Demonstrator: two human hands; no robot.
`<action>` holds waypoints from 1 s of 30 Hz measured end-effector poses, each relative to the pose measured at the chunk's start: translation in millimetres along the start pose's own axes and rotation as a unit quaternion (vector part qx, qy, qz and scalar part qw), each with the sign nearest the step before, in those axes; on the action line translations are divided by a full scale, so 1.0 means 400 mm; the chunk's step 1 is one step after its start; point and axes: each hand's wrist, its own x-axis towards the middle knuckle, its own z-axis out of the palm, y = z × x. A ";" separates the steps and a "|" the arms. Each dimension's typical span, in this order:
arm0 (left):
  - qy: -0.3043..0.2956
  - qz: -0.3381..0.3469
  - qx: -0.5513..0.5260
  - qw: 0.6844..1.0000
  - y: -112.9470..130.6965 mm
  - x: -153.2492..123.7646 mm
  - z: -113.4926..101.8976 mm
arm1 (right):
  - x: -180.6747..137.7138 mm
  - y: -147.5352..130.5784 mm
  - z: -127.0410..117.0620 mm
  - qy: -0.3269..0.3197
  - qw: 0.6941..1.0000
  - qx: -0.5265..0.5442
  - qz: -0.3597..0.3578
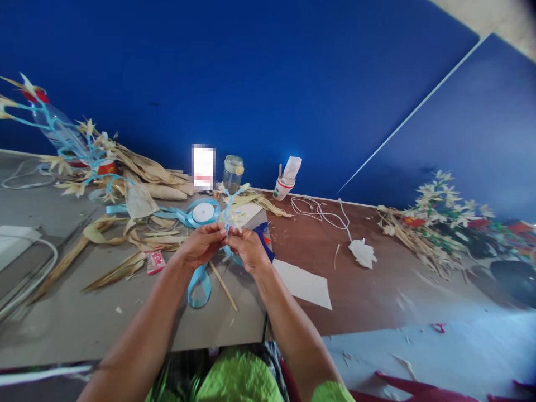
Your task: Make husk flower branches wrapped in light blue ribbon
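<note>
A thin stem (227, 211) wrapped in light blue ribbon stands up between my hands, with pale flower-like tips at its top. My left hand (204, 243) pinches it low down, fingertips pressed together. Right beside it, my right hand (249, 249) grips the same stem, and the fingertips of both hands nearly meet. Blue ribbon (199, 289) hangs in a loop below my hands onto the table. The ribbon's white-centred spool (203, 212) lies just behind my left hand. A thin stick (224, 287) rests on the table under my wrists.
Dried corn husks (113, 271) and a pink packet (154, 262) lie to the left. Farther left, blue-stemmed husk flowers (90, 151) lean by a plastic bottle (58, 125). A jar (233, 172), a paper cup (283, 187), a white cable (320, 212) and white paper (305, 285) are also there.
</note>
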 end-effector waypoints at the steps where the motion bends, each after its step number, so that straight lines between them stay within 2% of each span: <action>1: 0.006 0.001 0.002 1.000 -0.001 0.002 -0.002 | 0.001 0.002 0.001 0.004 1.000 -0.005 0.001; 8: 0.066 0.019 0.050 0.996 0.002 0.008 -0.009 | 0.006 0.006 0.000 0.056 0.997 -0.048 -0.026; 15: 0.065 0.016 0.049 0.997 0.022 0.001 -0.014 | 0.004 -0.007 -0.008 -0.010 0.997 0.062 0.040; 20: 0.103 0.011 0.071 0.992 0.019 0.003 -0.009 | 0.011 0.003 -0.005 0.005 0.993 0.100 0.056; 25: 0.110 0.028 0.178 0.977 0.015 0.007 -0.015 | 0.017 0.015 -0.008 0.029 0.998 0.048 0.037; 30: 0.111 0.053 0.331 0.935 0.021 0.004 -0.015 | 0.012 0.008 -0.011 0.030 0.999 -0.015 0.024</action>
